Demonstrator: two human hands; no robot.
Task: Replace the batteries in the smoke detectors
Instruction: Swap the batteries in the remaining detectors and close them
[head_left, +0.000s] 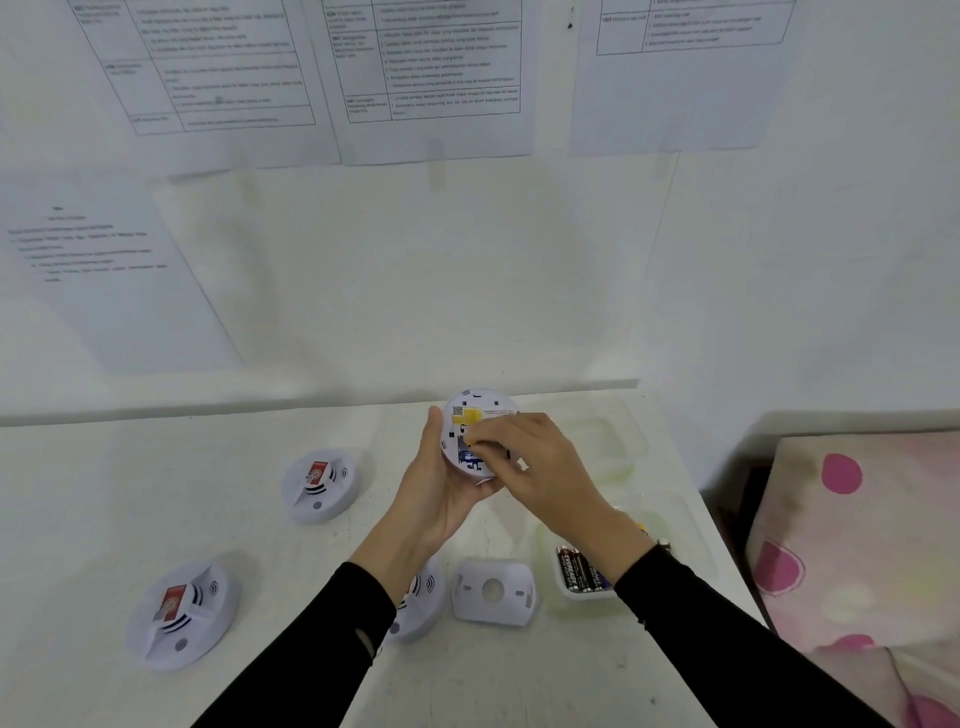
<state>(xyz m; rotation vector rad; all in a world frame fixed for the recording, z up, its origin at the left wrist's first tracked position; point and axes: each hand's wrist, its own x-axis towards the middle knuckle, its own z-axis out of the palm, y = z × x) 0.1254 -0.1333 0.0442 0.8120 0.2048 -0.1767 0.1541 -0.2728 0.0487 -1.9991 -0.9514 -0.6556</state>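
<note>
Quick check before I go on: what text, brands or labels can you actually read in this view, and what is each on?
"EVEREADY": on the black batteries, lower right; it is small, so this is a likely reading.
Wall sheets: printed tables, too blurred to read.
Red stickers on the lying detectors: unreadable.
Yellow label and code square on the held detector: too small to read.

A plain workroom set up inside a home: printed instruction sheets (426, 67) taped on white walls above a white surface (156, 467), beside a bed (857, 545) with pink-dotted bedding.
</note>
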